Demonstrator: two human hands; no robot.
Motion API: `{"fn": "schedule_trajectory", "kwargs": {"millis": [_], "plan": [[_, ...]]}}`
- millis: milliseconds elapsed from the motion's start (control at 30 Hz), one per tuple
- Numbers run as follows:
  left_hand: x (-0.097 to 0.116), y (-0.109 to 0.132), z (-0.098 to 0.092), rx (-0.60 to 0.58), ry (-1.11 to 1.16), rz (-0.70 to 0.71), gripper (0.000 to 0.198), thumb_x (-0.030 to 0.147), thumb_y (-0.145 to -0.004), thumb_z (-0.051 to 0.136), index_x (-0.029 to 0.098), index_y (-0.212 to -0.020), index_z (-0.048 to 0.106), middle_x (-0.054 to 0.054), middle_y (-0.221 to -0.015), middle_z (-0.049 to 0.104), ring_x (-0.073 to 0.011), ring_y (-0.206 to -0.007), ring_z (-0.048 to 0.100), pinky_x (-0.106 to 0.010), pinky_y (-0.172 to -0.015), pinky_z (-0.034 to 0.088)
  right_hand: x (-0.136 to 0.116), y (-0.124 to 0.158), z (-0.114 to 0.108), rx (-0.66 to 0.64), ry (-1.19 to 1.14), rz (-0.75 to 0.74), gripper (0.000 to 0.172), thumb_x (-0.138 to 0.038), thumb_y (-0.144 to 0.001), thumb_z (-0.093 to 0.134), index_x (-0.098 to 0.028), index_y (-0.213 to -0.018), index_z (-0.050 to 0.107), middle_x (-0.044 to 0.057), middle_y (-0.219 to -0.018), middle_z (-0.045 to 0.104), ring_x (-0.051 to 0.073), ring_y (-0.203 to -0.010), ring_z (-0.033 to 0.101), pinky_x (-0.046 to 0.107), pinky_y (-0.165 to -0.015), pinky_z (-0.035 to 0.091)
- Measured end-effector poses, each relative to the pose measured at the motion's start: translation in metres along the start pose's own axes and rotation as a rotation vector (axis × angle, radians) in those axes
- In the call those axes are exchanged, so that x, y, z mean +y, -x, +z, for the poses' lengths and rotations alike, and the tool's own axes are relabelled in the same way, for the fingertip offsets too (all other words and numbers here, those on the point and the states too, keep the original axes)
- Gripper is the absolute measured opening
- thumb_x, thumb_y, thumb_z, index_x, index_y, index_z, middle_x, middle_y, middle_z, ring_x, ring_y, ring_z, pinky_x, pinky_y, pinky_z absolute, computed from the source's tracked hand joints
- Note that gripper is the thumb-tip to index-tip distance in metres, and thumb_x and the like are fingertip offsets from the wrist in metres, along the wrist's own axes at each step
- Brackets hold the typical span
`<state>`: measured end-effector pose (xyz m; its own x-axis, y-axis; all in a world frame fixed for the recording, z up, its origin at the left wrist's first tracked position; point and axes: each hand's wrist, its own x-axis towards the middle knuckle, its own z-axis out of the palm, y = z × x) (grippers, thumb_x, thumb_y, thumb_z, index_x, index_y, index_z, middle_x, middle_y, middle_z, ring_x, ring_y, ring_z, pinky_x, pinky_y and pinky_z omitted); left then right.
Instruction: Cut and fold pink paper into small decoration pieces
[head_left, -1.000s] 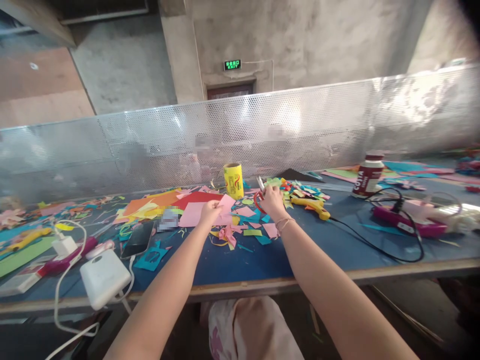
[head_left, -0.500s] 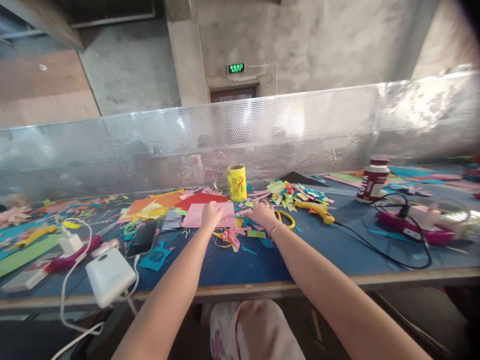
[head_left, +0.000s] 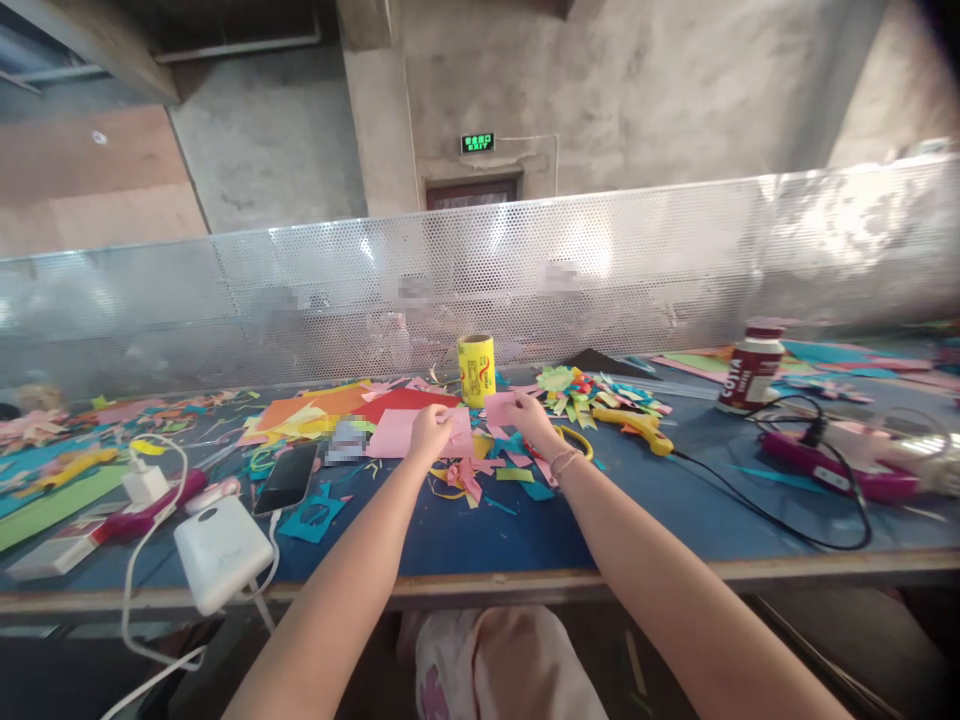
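Metal screen (head_left: 637, 270): bright glare, beyond and right of the fingers (head_left: 519, 400)
Floor (head_left: 817, 612): dim, below the fingers
Outer edges: blurred, stretched

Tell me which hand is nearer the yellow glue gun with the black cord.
Right. The right hand, holding a small pink paper piece, is to the left of the glue gun; the left hand is farther left, over the larger pink sheet.

on table (head_left: 487, 535) | phone (head_left: 286, 480) left of paper sheet (head_left: 391, 434) | glue gun (head_left: 634, 425) left of bottle (head_left: 748, 372)
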<state>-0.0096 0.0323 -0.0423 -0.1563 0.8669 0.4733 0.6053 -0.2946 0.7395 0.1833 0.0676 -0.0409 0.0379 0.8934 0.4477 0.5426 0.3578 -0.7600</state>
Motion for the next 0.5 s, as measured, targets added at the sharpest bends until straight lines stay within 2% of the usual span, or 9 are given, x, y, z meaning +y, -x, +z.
{"fn": "schedule_trajectory", "kwargs": {"millis": [67, 200, 300, 500], "plan": [[0.003, 0.001, 0.0, -0.02, 0.038, -0.015, 0.02, 0.024, -0.071, 0.058, 0.015, -0.089, 0.061, -0.012, -0.096, 0.065, -0.0206, -0.086, 0.06, -0.032, -0.077, 0.044, -0.002, -0.002, 0.0, 0.004, -0.132, -0.031, 0.016, -0.024, -0.068, 0.046, -0.016, -0.074, 0.059, 0.0, -0.065, 0.058, 0.014, -0.063, 0.053, 0.024, -0.057, 0.04], [0.008, 0.002, 0.002, -0.05, 0.141, 0.029, 0.026, 0.032, -0.067, 0.063, 0.015, -0.087, 0.06, -0.011, -0.092, 0.066, -0.0197, -0.081, 0.06, -0.031, -0.073, 0.045, -0.011, -0.002, 0.003, -0.095, -0.473, -0.069, 0.02, -0.023, -0.063, 0.055, -0.015, -0.081, 0.06, 0.001, -0.071, 0.064, 0.014, -0.067, 0.058, 0.027, -0.066, 0.046], [0.011, 0.003, 0.001, -0.075, 0.252, 0.072, 0.018, 0.029, -0.067, 0.063, 0.015, -0.079, 0.059, -0.007, -0.08, 0.066, -0.0178, -0.076, 0.061, -0.028, -0.07, 0.045, -0.019, 0.003, 0.005, -0.161, -0.607, -0.045, 0.023, -0.02, -0.061, 0.06, -0.015, -0.083, 0.059, 0.003, -0.074, 0.066, 0.015, -0.07, 0.061, 0.029, -0.071, 0.048], [0.021, 0.008, -0.006, -0.128, 0.445, -0.13, 0.012, 0.026, -0.066, 0.061, 0.016, -0.066, 0.055, -0.005, -0.068, 0.066, -0.0135, -0.06, 0.058, -0.024, -0.056, 0.041, -0.027, 0.008, 0.008, -0.184, -0.629, 0.005, 0.018, -0.017, -0.065, 0.059, -0.015, -0.083, 0.058, 0.002, -0.071, 0.066, 0.013, -0.065, 0.062, 0.028, -0.068, 0.05]]}}
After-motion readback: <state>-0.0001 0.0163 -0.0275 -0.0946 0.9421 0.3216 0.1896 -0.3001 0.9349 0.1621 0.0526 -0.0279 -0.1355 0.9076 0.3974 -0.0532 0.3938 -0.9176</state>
